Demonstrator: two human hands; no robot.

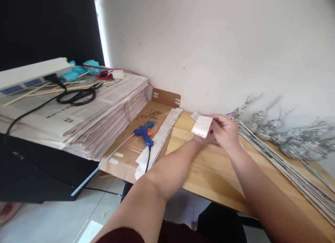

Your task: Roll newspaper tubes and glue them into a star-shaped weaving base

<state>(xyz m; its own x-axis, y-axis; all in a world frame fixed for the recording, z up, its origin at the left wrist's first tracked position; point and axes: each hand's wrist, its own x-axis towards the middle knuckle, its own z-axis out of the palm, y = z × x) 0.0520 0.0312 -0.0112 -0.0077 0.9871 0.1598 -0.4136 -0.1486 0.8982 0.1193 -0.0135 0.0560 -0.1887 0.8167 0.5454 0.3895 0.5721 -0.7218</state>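
Note:
Over the wooden table, a small folded piece of newspaper (pixel 202 126) is held up, with a narrow flap sticking out at its upper left. My right hand (pixel 225 130) pinches its right edge between thumb and fingers. Just below and behind the paper is my left hand (pixel 208 138), close against it; its fingers are mostly hidden by the paper and my right hand. Left of my arms, a blue glue gun (pixel 144 133) with an orange trigger lies on cardboard, a long glue stick (pixel 104 162) projecting from its back. Newspaper strips (pixel 163 133) lie beside it.
A tall newspaper stack (pixel 110 120) at left carries scissors (pixel 78 95), wooden sticks, a power strip (pixel 34 75) and blue crumpled material (pixel 70 75). Long rolled paper sticks (pixel 282 169) and newspaper-wrapped bundles (pixel 303 141) line the right, against the wall (pixel 209 44).

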